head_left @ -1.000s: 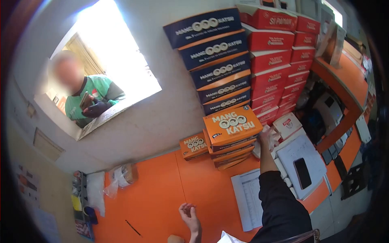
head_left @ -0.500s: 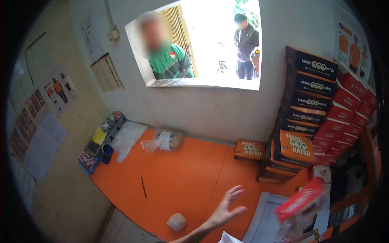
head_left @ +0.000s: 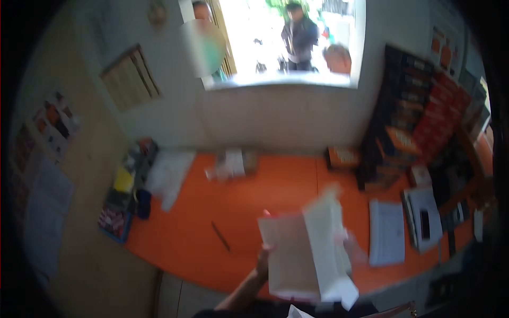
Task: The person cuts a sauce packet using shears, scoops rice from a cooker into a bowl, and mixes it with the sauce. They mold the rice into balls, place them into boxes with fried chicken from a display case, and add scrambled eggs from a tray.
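An opened box (head_left: 294, 254), white inside, is held up over the near edge of the orange table, its flaps spread. My left hand (head_left: 263, 259) grips its left side, with the fingers partly behind the cardboard. At the box's right side my right hand (head_left: 352, 249) is smeared by motion and partly covered by the white flap; its fingers cannot be made out. To the left of the box, a dark pen (head_left: 221, 236) lies on the table.
Stacked dark boxes (head_left: 395, 116) and red boxes (head_left: 440, 114) stand at the right. Papers (head_left: 386, 233) and a phone (head_left: 425, 224) lie nearer. A wrapped package (head_left: 233, 162) sits at the back, an organiser (head_left: 124, 185) at the left. People are beyond the window.
The red box at the right has come to the middle and now shows its white inside. My left hand has closed on it. The view has shifted, and the round pale object is no longer visible.
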Demonstrator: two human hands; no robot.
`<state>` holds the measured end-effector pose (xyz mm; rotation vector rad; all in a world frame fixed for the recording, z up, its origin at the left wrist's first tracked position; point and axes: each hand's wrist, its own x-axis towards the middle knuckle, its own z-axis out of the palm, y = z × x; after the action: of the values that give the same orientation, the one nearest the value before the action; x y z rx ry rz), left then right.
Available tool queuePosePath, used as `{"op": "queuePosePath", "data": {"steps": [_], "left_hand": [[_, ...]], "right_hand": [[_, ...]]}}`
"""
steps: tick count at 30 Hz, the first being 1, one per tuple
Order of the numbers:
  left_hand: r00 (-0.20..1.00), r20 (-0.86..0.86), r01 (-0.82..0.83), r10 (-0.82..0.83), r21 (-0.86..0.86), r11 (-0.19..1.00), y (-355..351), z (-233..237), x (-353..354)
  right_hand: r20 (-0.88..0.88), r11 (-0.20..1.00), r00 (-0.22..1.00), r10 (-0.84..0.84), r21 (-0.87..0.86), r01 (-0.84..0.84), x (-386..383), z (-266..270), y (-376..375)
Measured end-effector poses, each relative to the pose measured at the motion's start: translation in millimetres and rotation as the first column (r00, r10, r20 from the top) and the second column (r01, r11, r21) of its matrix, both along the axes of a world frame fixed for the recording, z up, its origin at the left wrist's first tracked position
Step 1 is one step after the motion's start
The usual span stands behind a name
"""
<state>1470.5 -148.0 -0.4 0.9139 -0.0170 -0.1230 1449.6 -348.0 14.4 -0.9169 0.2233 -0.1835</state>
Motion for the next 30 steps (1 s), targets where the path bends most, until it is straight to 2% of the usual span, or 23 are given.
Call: {"op": "queuePosePath", "data": {"steps": [1, 3, 4, 5, 6, 8, 9, 11, 12, 13, 15, 18, 19, 21, 22, 25, 26, 27, 28, 29, 30], "left_hand": [[0.994, -0.083, -0.073, 0.075, 0.031, 0.997, 9.3, -7.2, -13.4], [0.940, -0.341, -0.082, 0.026, -0.150, 0.985, 65.4, -48.8, -13.9], [0.895, -0.412, -0.199, 0.169, -0.029, 0.980, 79.3, -35.5, -10.4], [0.902, -0.344, -0.268, 0.262, 0.030, 0.963, 93.4, -55.5, -6.7], [0.874, -0.271, -0.352, 0.404, 0.222, 0.909, 89.6, -72.4, -5.3], [0.785, -0.027, -0.510, 0.619, 0.540, 0.669, 72.4, -96.2, -0.3], [0.812, -0.067, -0.423, 0.580, 0.618, 0.663, 66.1, -134.8, -4.4], [0.799, 0.093, -0.447, 0.595, 0.754, 0.481, 51.3, -229.8, -15.0], [0.793, 0.180, -0.459, 0.582, 0.804, 0.377, 45.6, -252.4, -19.4], [0.822, 0.064, -0.411, 0.565, 0.755, 0.512, 40.8, -240.3, -23.0], [0.860, -0.165, -0.298, 0.483, 0.605, 0.738, 38.1, -198.0, -28.5], [0.938, -0.032, -0.147, 0.346, 0.865, 0.480, 58.4, -234.3, -24.3], [0.933, -0.095, -0.084, 0.347, 0.880, 0.467, 55.1, -188.5, -25.9], [0.895, 0.267, -0.305, 0.358, 0.951, 0.054, 73.0, -165.4, -10.0], [0.843, 0.447, -0.421, 0.298, 0.894, -0.152, 86.4, -158.4, 5.9], [0.980, 0.121, -0.082, 0.157, 0.969, -0.232, 124.2, -171.6, 78.1], [0.997, 0.006, -0.020, -0.080, 0.984, -0.179, 133.8, -185.5, 110.2], [0.943, -0.102, 0.055, -0.318, 0.987, -0.153, 143.1, -205.2, 138.6], [0.817, -0.199, 0.135, -0.541, 0.978, -0.156, 145.3, -213.5, 159.5], [0.734, -0.302, 0.300, -0.608, 0.948, -0.108, 141.8, -210.4, 170.3], [0.608, -0.410, 0.473, -0.680, 0.875, -0.104, 136.1, -208.2, 168.6]], "right_hand": [[0.029, 0.999, 0.999, -0.015, 0.044, 0.014, -2.6, 12.5, 15.8], [0.038, 0.994, 0.993, -0.110, 0.011, 0.110, -4.6, 39.0, 37.2], [-0.013, 0.978, 0.984, -0.175, -0.120, 0.172, -7.7, 48.0, 37.2], [-0.121, 0.933, 0.972, -0.202, -0.325, 0.154, -23.0, 45.3, 34.9], [-0.229, 0.857, 0.944, -0.238, -0.507, 0.093, -39.1, 42.2, 32.8], [-0.430, 0.806, 0.891, -0.148, -0.575, -0.143, -61.5, -15.6, 43.7], [-0.467, 0.509, 0.873, -0.141, -0.791, -0.340, -65.1, -60.9, 51.4], [-0.465, 0.033, 0.866, -0.181, -0.883, -0.468, -54.5, -137.5, 85.1], [-0.453, 0.009, 0.868, -0.204, -0.888, -0.461, -48.0, -143.5, 99.6], [-0.439, -0.015, 0.869, -0.226, -0.891, -0.454, -41.3, -149.2, 114.1], [-0.477, 0.096, 0.843, -0.250, -0.878, -0.469, -38.6, -133.3, 126.9], [-0.517, -0.019, 0.831, -0.205, -0.847, -0.532, -61.3, -133.5, 114.8], [-0.455, -0.165, 0.836, -0.307, -0.839, -0.518, -67.0, -181.5, 117.9], [-0.072, -0.520, 0.931, -0.358, -0.813, -0.263, -97.6, -210.0, 122.7], [0.123, -0.676, 0.933, -0.338, -0.722, -0.149, -102.9, -214.8, 124.2], [-0.209, -0.475, 0.939, -0.275, -0.819, -0.322, -99.5, -202.7, 120.2], [-0.336, -0.117, 0.888, -0.314, -0.914, -0.387, -94.5, -183.4, 115.5], [-0.453, 0.256, 0.842, -0.293, -0.886, -0.387, -93.7, -155.7, 107.5], [-0.541, 0.591, 0.811, -0.223, -0.736, -0.329, -94.5, -140.2, 97.7], [-0.449, 0.802, 0.886, -0.117, -0.569, -0.182, -98.0, -150.3, 88.1], [-0.316, 0.945, 0.947, -0.066, -0.326, -0.043, -110.0, -172.3, 81.3]]}}
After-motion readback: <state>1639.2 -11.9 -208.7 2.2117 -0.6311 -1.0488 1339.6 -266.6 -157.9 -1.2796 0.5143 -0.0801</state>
